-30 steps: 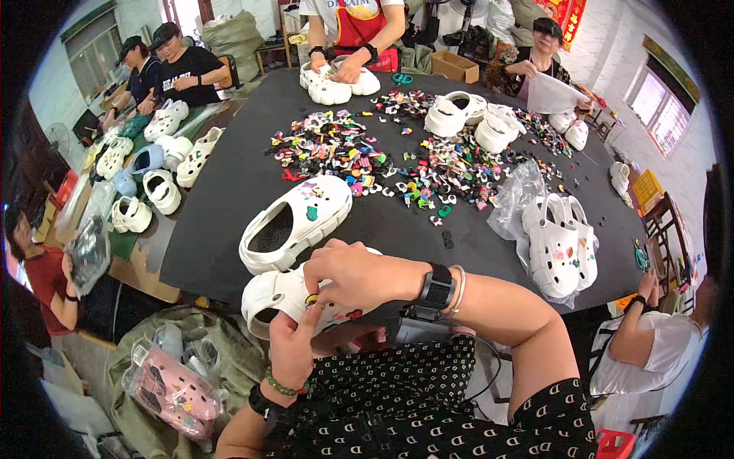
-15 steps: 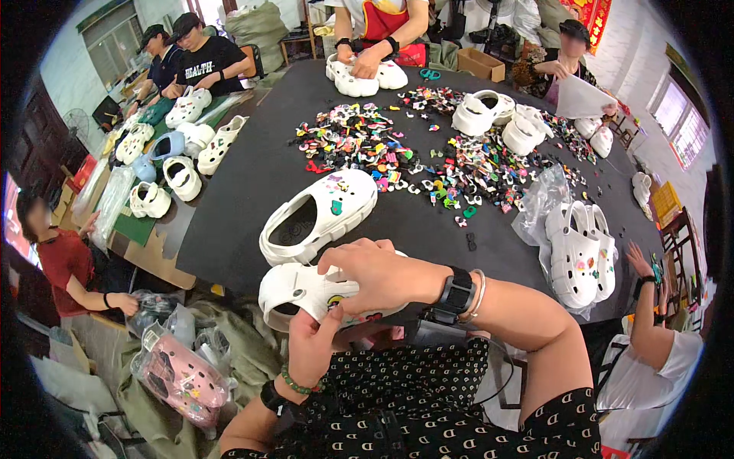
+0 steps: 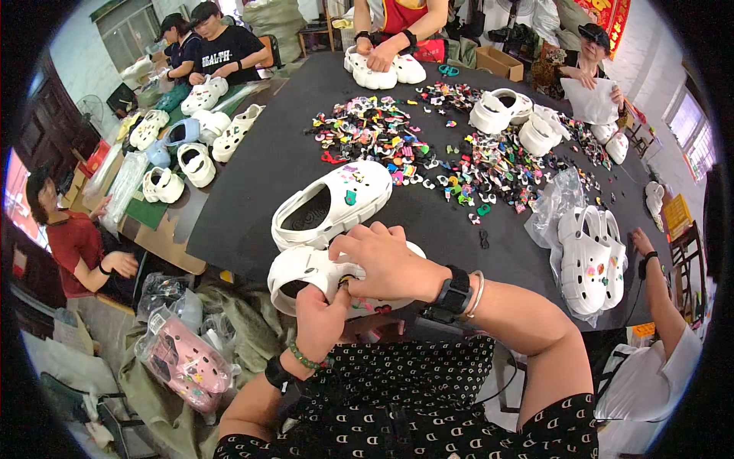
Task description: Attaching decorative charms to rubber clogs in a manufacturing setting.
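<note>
A white clog (image 3: 303, 262) lies at the near edge of the black table, its heel end toward the left. My left hand (image 3: 320, 317) is closed at the clog's opening, thumb and finger pinching by a small black-and-yellow shoe charm (image 3: 346, 280). Over the top of the clog bends my right hand (image 3: 390, 264), its fingers curled round the upper and its thumb close to the same charm. Part of the clog's toe is hidden beneath this hand. Just beyond lies a second white clog (image 3: 336, 200), with a green charm (image 3: 350, 197) and other small charms in its upper.
Piles of colourful charms (image 3: 375, 134) cover the middle of the black table (image 3: 252, 191). A pair of white clogs (image 3: 592, 260) lies on plastic at the right. Bagged pink clogs (image 3: 187, 363) are at lower left. A co-worker's hands (image 3: 382, 55) work on clogs across the table.
The whole view has shifted slightly, moving the table contents to the right. My left thumb has come in closer to the charm, and my right fingers have curled more over the clog.
</note>
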